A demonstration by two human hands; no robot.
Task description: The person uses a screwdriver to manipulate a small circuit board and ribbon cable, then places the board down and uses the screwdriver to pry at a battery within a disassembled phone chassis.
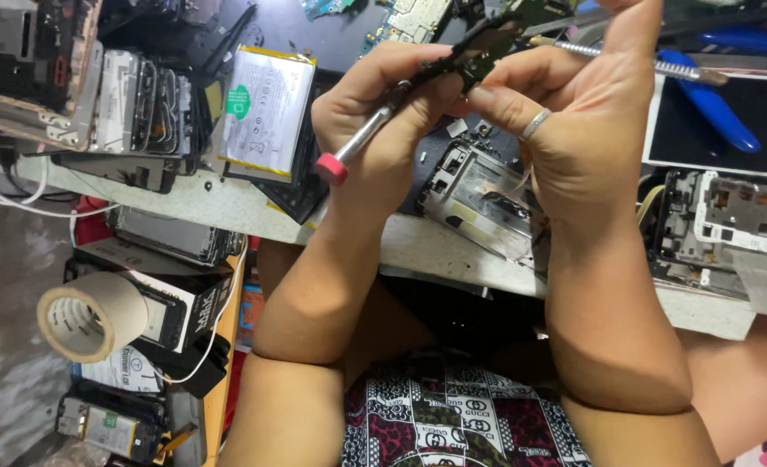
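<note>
The screwdriver (368, 137) has a shiny metal shaft and a matt red plastic cap; the battery (266, 111) is wrapped in glossy foil; the tape roll (89, 316) looks like matt paper.

Battery (266, 108) lying on the bench (227, 207), left of the hands; phone frame (478, 199) sitting under them; pliers (712, 104) lying right; tape roll (89, 316) sitting below the bench edge, left.

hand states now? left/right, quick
Left hand: closed on the screwdriver.
Right hand: closed, pinching the small circuit board.
</note>
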